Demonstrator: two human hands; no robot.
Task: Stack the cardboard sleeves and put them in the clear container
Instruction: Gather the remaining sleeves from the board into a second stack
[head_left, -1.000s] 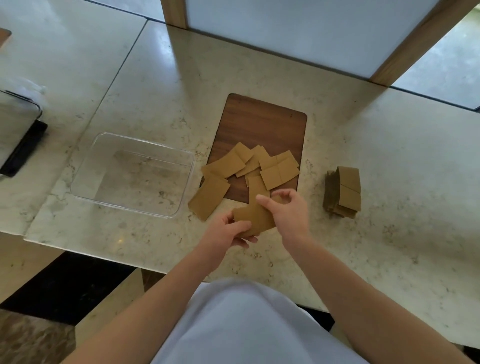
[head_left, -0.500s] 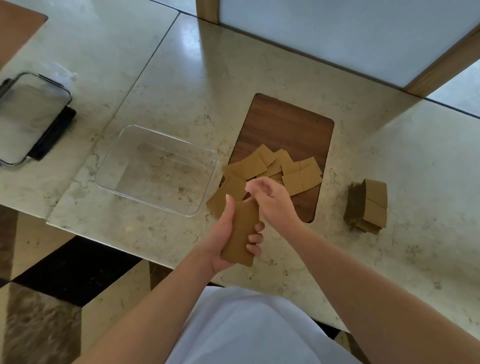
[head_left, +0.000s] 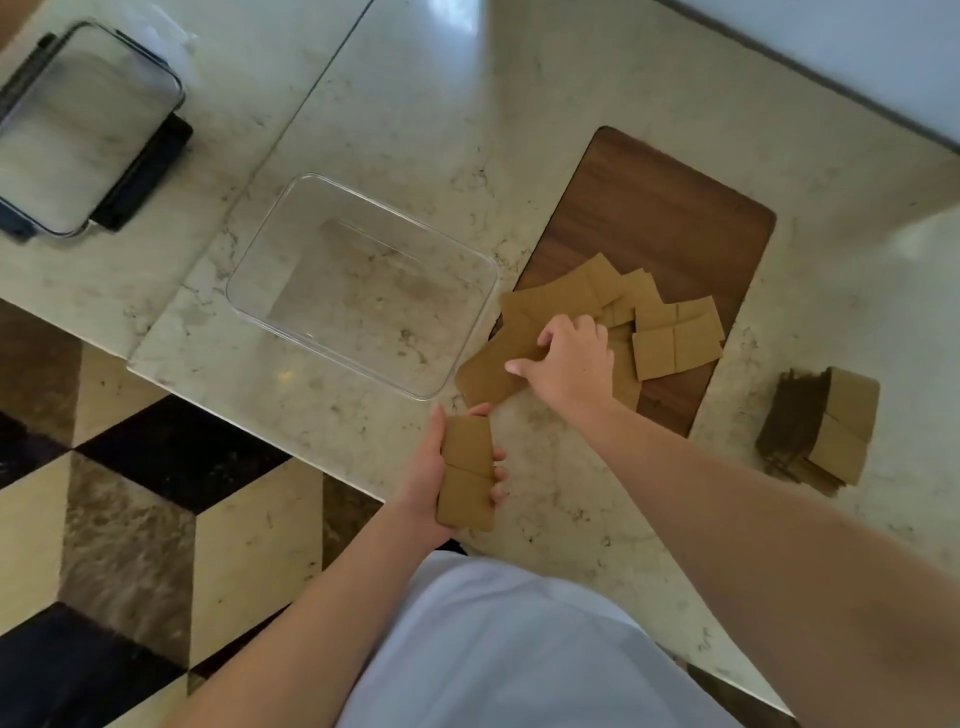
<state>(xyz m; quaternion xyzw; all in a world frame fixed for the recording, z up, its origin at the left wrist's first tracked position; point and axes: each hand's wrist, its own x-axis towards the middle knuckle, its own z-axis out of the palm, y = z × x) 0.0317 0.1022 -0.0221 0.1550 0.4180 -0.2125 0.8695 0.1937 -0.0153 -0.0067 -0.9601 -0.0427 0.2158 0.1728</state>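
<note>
Sleeves half-gathered, container empty.
L hand (head_left: 423, 475) wraps a small stack of cardboard sleeves (head_left: 466, 474) near counter edge; R hand (head_left: 569, 358), fingers curled, presses on a loose sleeve (head_left: 493, 364) w/ thumb at its edge. More loose sleeves (head_left: 675, 340) fan out beyond R hand on wooden board (head_left: 660, 223). Clear container (head_left: 363, 283) sits just left of R hand; finished pile (head_left: 823, 431) well off to its right.

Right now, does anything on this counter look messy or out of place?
Only the loose cardboard sleeves: they lie fanned and overlapping at odd angles, half on the wooden board, half on the counter. The clear container holds none.
</note>
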